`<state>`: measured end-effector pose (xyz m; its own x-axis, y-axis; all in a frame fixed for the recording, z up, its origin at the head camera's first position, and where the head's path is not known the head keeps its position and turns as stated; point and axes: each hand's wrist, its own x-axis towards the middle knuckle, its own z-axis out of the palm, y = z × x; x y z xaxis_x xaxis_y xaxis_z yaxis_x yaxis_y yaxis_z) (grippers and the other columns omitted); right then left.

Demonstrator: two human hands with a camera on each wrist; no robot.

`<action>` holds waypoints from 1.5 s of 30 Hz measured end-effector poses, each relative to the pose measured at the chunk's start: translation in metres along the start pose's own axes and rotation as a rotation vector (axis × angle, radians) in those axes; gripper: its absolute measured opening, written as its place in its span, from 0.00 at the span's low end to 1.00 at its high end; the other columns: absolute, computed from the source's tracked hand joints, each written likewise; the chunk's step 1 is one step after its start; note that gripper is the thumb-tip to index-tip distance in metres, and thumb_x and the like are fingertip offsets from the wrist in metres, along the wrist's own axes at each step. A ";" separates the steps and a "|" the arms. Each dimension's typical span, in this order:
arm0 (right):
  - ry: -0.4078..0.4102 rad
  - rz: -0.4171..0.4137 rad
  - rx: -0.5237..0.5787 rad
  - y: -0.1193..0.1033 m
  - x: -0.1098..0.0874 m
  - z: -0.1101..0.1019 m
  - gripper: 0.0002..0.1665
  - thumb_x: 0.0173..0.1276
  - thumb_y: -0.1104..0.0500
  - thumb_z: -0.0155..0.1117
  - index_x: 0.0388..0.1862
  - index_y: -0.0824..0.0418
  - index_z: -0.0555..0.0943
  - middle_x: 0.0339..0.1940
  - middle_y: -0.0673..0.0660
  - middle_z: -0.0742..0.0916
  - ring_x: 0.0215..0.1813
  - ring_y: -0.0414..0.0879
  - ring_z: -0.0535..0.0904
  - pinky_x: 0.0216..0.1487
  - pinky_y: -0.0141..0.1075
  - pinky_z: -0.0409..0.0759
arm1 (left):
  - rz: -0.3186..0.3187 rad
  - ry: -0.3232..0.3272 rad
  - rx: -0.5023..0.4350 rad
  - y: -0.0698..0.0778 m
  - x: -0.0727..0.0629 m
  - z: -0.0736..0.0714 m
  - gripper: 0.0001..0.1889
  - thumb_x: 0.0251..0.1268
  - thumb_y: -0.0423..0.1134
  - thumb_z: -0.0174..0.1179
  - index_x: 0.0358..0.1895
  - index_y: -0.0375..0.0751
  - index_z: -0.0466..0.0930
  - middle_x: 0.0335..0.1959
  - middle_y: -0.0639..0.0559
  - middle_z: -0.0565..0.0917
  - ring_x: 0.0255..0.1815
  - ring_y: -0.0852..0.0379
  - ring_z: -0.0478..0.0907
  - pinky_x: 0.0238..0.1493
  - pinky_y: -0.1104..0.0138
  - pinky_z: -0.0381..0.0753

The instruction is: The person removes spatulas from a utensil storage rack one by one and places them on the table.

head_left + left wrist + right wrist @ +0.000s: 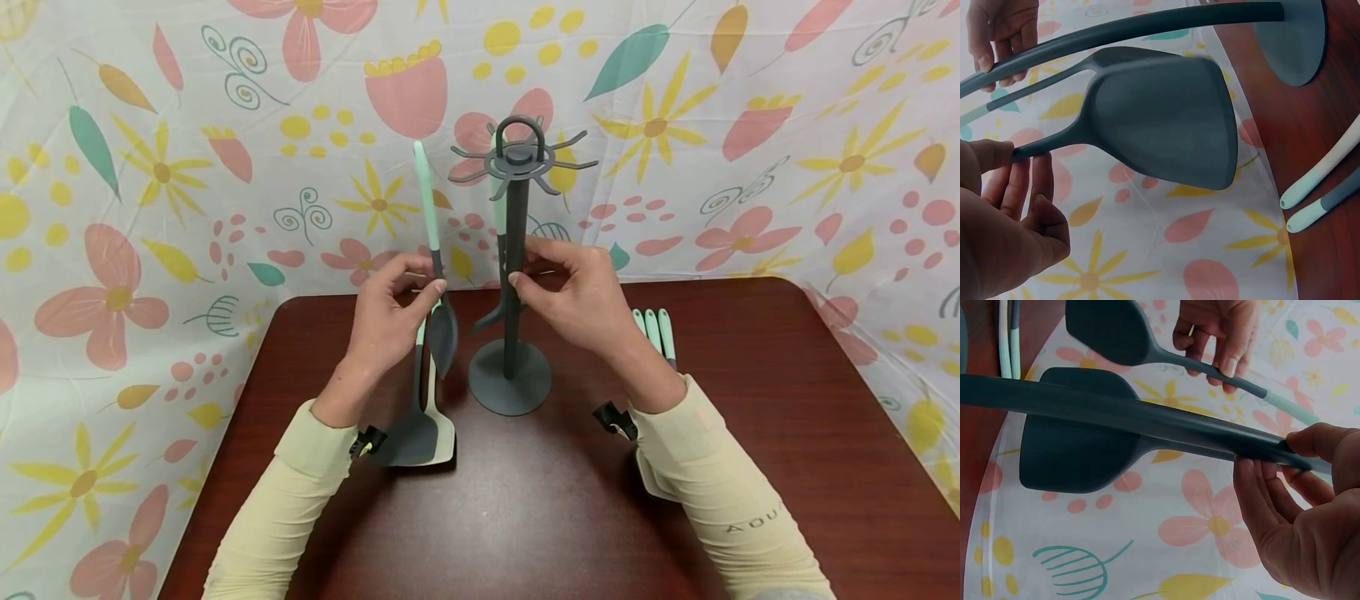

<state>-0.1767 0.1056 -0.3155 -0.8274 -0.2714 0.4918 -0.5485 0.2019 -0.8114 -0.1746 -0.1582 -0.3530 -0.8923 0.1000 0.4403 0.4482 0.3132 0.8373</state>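
My left hand (pixel 390 308) pinches the dark shaft of a turner (pixel 1163 122) between thumb and fingers. This turner stands upright, mint handle at the top, its broad dark grey blade downward. To its right is a dark grey utensil stand (pixel 515 250) with a round base, a top loop and a ring of hooks. My right hand (pixel 581 296) grips the stand's pole partway up, thumb at the front. A second turner (pixel 1079 450) hangs behind the pole, its mint handle reaching the hooks and its shaft passing close by my right fingers.
At left on the table (pixel 510 517) lie a grey turner (pixel 412 437) and a cream utensil (pixel 447 437). Several mint-handled utensils (pixel 652 329) lie at right, partly hidden by my right forearm. A floral cloth (pixel 300 125) hangs behind the table.
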 end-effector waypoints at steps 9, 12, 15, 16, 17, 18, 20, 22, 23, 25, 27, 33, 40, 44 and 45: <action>-0.002 0.000 0.001 0.001 0.001 0.001 0.18 0.72 0.68 0.69 0.59 0.62 0.89 0.43 0.59 0.93 0.44 0.46 0.92 0.47 0.35 0.89 | 0.001 0.016 -0.028 -0.003 -0.001 -0.006 0.08 0.73 0.34 0.70 0.51 0.42 0.86 0.46 0.48 0.88 0.41 0.52 0.87 0.40 0.67 0.81; -0.001 0.001 0.002 0.000 0.001 0.000 0.18 0.72 0.68 0.69 0.59 0.61 0.89 0.43 0.58 0.93 0.44 0.46 0.91 0.47 0.35 0.89 | 0.003 0.020 -0.035 -0.005 -0.001 -0.007 0.08 0.72 0.34 0.70 0.50 0.41 0.86 0.46 0.48 0.88 0.41 0.52 0.87 0.39 0.67 0.81; -0.001 0.002 0.003 0.000 0.000 0.000 0.18 0.72 0.68 0.69 0.59 0.61 0.89 0.43 0.58 0.93 0.44 0.45 0.91 0.47 0.36 0.89 | -0.004 0.019 -0.038 -0.007 -0.002 -0.007 0.08 0.71 0.33 0.71 0.50 0.41 0.85 0.45 0.48 0.87 0.42 0.52 0.88 0.39 0.67 0.82; -0.002 0.003 0.002 0.000 0.000 0.000 0.18 0.72 0.68 0.69 0.59 0.60 0.89 0.43 0.58 0.93 0.44 0.45 0.91 0.47 0.36 0.89 | -0.007 0.018 -0.038 -0.007 -0.002 -0.008 0.08 0.71 0.33 0.71 0.50 0.41 0.85 0.45 0.49 0.87 0.43 0.52 0.88 0.40 0.68 0.82; -0.002 0.004 0.001 0.000 0.000 0.000 0.18 0.72 0.68 0.69 0.59 0.60 0.89 0.43 0.58 0.93 0.44 0.45 0.91 0.47 0.36 0.89 | -0.010 0.017 -0.039 -0.008 -0.002 -0.008 0.09 0.71 0.33 0.71 0.50 0.40 0.85 0.45 0.48 0.87 0.44 0.52 0.88 0.40 0.68 0.83; -0.002 0.005 -0.001 0.000 0.001 0.000 0.18 0.72 0.67 0.69 0.59 0.60 0.89 0.43 0.58 0.93 0.44 0.45 0.91 0.47 0.35 0.89 | -0.015 0.017 -0.039 -0.008 -0.003 -0.009 0.09 0.71 0.33 0.71 0.50 0.40 0.85 0.45 0.48 0.87 0.45 0.52 0.89 0.41 0.68 0.83; -0.003 0.006 0.002 0.000 0.001 0.000 0.18 0.72 0.67 0.69 0.59 0.60 0.89 0.43 0.58 0.93 0.45 0.46 0.91 0.47 0.36 0.89 | -0.025 0.019 -0.033 -0.008 -0.004 -0.010 0.09 0.72 0.34 0.71 0.50 0.40 0.85 0.45 0.48 0.86 0.45 0.51 0.89 0.40 0.68 0.83; -0.004 0.007 0.004 0.000 0.001 0.000 0.18 0.72 0.67 0.70 0.59 0.60 0.89 0.43 0.59 0.93 0.45 0.46 0.91 0.47 0.35 0.89 | -0.035 0.020 -0.028 -0.009 -0.005 -0.010 0.09 0.72 0.35 0.71 0.51 0.40 0.85 0.45 0.47 0.86 0.44 0.49 0.89 0.38 0.68 0.83; -0.004 0.008 0.004 0.000 0.001 0.000 0.18 0.72 0.67 0.70 0.59 0.60 0.89 0.43 0.59 0.93 0.45 0.46 0.91 0.47 0.35 0.89 | -0.038 0.021 -0.026 -0.009 -0.005 -0.011 0.09 0.72 0.35 0.71 0.51 0.40 0.85 0.45 0.47 0.86 0.43 0.47 0.88 0.37 0.68 0.82; -0.004 0.006 0.004 0.000 0.001 0.000 0.18 0.72 0.67 0.70 0.59 0.60 0.89 0.43 0.58 0.93 0.45 0.46 0.92 0.47 0.35 0.89 | -0.049 0.023 -0.018 -0.010 -0.007 -0.011 0.09 0.73 0.36 0.70 0.51 0.40 0.85 0.44 0.47 0.86 0.38 0.44 0.86 0.33 0.67 0.80; -0.002 0.004 0.003 0.000 0.000 0.000 0.18 0.72 0.67 0.70 0.59 0.61 0.89 0.43 0.58 0.93 0.44 0.46 0.92 0.47 0.35 0.89 | -0.060 0.026 -0.012 -0.010 -0.008 -0.012 0.09 0.73 0.37 0.70 0.51 0.40 0.85 0.43 0.47 0.87 0.35 0.42 0.84 0.31 0.66 0.78; -0.001 0.002 0.006 0.001 0.000 0.000 0.17 0.72 0.67 0.70 0.59 0.61 0.89 0.43 0.59 0.93 0.45 0.47 0.92 0.48 0.36 0.89 | -0.084 0.040 0.001 -0.014 -0.012 -0.014 0.08 0.73 0.38 0.70 0.50 0.42 0.85 0.42 0.48 0.87 0.33 0.43 0.82 0.29 0.67 0.77; 0.000 0.006 0.017 0.001 0.000 0.000 0.17 0.72 0.67 0.70 0.58 0.62 0.89 0.43 0.58 0.93 0.45 0.51 0.91 0.48 0.37 0.89 | -0.100 0.046 0.012 -0.021 -0.015 -0.017 0.09 0.74 0.38 0.70 0.50 0.40 0.84 0.43 0.46 0.86 0.35 0.50 0.82 0.30 0.68 0.75; 0.000 0.005 0.019 0.003 0.000 0.001 0.16 0.72 0.67 0.69 0.58 0.62 0.89 0.42 0.59 0.92 0.45 0.55 0.91 0.49 0.36 0.89 | -0.113 0.045 0.034 -0.024 -0.018 -0.019 0.09 0.74 0.39 0.69 0.50 0.39 0.85 0.43 0.46 0.87 0.37 0.51 0.83 0.33 0.69 0.75; 0.000 0.003 0.019 0.002 0.000 0.001 0.16 0.72 0.67 0.69 0.58 0.62 0.89 0.42 0.59 0.92 0.45 0.55 0.91 0.49 0.36 0.89 | -0.117 0.045 0.039 -0.025 -0.018 -0.019 0.09 0.74 0.39 0.69 0.50 0.39 0.85 0.43 0.46 0.87 0.37 0.51 0.82 0.33 0.69 0.75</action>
<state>-0.1781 0.1051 -0.3177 -0.8291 -0.2709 0.4891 -0.5434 0.1846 -0.8189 -0.1682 -0.1861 -0.3755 -0.9347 0.0183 0.3549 0.3377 0.3567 0.8711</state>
